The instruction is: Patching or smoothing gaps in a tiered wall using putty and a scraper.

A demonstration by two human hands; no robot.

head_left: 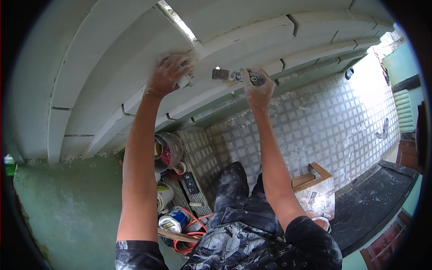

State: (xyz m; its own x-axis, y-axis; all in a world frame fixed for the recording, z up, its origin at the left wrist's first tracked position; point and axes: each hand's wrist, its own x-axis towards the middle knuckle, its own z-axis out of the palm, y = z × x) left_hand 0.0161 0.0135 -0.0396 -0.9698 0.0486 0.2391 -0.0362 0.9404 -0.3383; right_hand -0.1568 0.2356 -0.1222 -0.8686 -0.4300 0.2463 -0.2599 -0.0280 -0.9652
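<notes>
White boards (pixel 135 49) across the far side: left hand (pixel 170 73) gripping a pale pad (pixel 185 81) there, right hand (pixel 258 87) holding a scraper (pixel 221 74). Probably surface prep; next pass wants even pressure.

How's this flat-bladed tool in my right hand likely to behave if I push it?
The flat-bladed tool is probably fairly stiff, since it looks straight. It's likely light: your right hand alone holds it up. It may slip, given that hand's white smears.

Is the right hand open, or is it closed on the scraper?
Closed: the right hand curls around the scraper, whose blade sticks out leftward.
</notes>
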